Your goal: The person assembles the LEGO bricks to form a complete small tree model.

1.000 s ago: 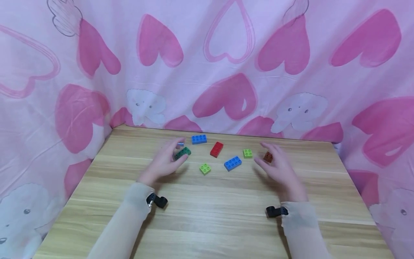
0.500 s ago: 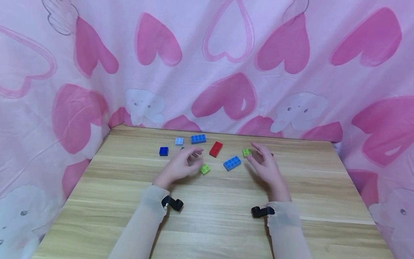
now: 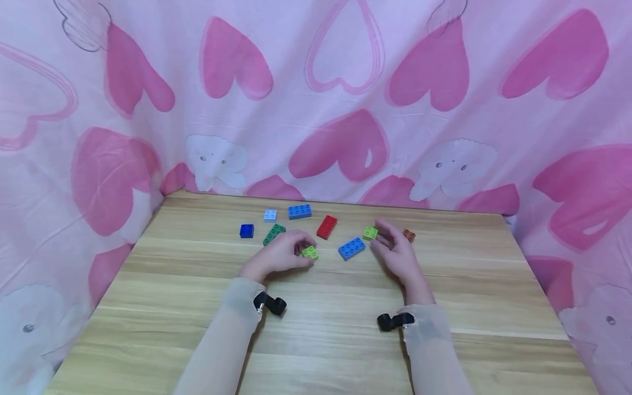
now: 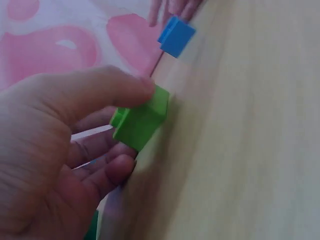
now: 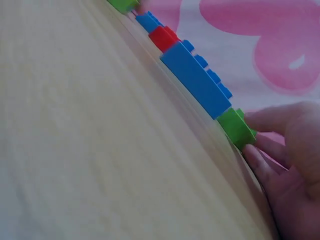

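Observation:
My left hand (image 3: pixel 281 253) pinches a small lime-green building brick (image 3: pixel 309 253) between thumb and fingers. In the left wrist view the thumb lies along one side of this brick (image 4: pixel 142 122), and other fingers curl on its far side. Toward the right, my right hand (image 3: pixel 401 258) holds a second lime-green square brick (image 3: pixel 370 233), with thumb and fingertips at opposite sides. That brick (image 5: pixel 235 129) sits low at the tabletop in the right wrist view. A long blue brick (image 3: pixel 351 248) lies between the two hands, closer to the right one.
Behind the left hand lie a dark green brick (image 3: pixel 274 234), a dark blue one (image 3: pixel 247 231) and a light blue one (image 3: pixel 270 215). Farther back are a blue brick (image 3: pixel 299 211) and a red brick (image 3: pixel 327 227). A brown brick (image 3: pixel 408 235) lies right of the right hand. Pink curtain (image 3: pixel 340 142) borders the table.
My left hand has moved right from the dark green brick and taken hold of the nearer lime-green brick. The right hand has moved left from the brown brick to the other lime-green one.

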`<state>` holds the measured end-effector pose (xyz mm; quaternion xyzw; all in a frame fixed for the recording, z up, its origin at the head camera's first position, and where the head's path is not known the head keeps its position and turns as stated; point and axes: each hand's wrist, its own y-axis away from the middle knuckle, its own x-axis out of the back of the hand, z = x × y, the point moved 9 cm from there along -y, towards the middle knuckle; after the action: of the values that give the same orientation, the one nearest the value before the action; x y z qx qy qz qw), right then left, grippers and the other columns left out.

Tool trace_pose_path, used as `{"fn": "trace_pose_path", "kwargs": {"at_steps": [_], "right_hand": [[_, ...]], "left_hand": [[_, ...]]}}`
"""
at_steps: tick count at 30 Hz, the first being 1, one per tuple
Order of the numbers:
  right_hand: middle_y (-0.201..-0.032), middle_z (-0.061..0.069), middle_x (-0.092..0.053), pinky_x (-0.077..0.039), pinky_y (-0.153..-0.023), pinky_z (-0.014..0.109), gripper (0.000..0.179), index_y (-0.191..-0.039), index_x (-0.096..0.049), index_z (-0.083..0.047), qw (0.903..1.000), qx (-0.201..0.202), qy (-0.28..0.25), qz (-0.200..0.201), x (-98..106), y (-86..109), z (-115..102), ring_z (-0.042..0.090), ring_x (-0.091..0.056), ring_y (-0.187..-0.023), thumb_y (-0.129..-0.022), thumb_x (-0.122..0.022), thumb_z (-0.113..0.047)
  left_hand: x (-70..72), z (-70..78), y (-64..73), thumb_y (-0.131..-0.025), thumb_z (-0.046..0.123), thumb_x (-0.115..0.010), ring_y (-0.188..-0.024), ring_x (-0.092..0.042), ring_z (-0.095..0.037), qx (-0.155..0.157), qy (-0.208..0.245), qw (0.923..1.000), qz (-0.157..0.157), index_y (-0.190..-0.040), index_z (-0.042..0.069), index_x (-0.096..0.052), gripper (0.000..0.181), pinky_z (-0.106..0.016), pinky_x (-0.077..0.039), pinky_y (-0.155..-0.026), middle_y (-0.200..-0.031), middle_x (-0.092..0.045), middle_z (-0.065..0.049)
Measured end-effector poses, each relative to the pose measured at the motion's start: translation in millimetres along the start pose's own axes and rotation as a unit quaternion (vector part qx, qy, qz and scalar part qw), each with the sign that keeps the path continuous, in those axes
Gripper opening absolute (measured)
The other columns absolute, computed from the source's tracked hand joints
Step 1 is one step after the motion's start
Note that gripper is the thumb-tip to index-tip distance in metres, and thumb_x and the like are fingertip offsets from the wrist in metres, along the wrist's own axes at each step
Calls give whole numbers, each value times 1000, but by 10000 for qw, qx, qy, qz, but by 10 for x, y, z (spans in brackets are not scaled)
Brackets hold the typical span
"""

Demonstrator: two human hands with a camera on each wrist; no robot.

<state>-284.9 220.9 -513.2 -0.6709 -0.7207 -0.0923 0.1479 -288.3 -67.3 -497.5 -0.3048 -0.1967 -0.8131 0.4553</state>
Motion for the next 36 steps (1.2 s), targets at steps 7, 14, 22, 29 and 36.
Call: {"fn": "trace_pose_path", "kwargs": {"at_steps": [7, 14, 22, 29, 36], "right_hand": [[-139, 17, -69, -56, -103, 38, 53, -154, -61, -7, 9968, -55, 799, 11, -129, -84, 0, 31, -67, -120, -103, -77, -14], [-134, 15, -71, -53, -101, 48, 50, -145, -70, -9, 9910, 67, 1324, 172, -276, -146, -90, 31, -64, -114, -98, -84, -18], [-133, 14, -71, -53, -103, 51, 42, -137, -74, -11, 9874, 147, 1553, 275, -372, -193, -133, 32, -63, -115, -97, -85, -17], [-130, 13, -73, -53, -99, 49, 40, -133, -76, -10, 9858, 366, 1632, 154, -437, -206, -153, 30, -64, -111, -95, -87, -19], [-125, 12, -73, -53, -97, 47, 41, -133, -77, -11, 9855, 473, 1627, -73, -506, -171, -175, 29, -64, -109, -94, -88, -17]], "left_hand": [[-17, 35, -140, -96, 20, -83, -106, -63, -18, 95, 100, 9993, 353, -134, 16, -76, 39, -39, -57, -97, -121, -74, 4], [-75, 28, -231, -96, 21, -84, -108, -64, -18, 59, 258, 9969, 737, -134, 14, -76, 40, -40, -57, -99, -124, -74, 1], [-81, -39, -274, -95, 23, -86, -108, -62, -17, 103, 285, 9946, 994, -134, 16, -75, 42, -38, -56, -96, -123, -72, 3], [-75, -59, -279, -96, 22, -85, -108, -61, -18, 91, 290, 9929, 1154, -131, 17, -74, 38, -39, -56, -96, -120, -70, 3], [-106, -45, -300, -95, 23, -86, -108, -61, -17, -34, 40, 9945, 1042, -133, 18, -74, 40, -37, -56, -96, -121, -70, 4]]}}
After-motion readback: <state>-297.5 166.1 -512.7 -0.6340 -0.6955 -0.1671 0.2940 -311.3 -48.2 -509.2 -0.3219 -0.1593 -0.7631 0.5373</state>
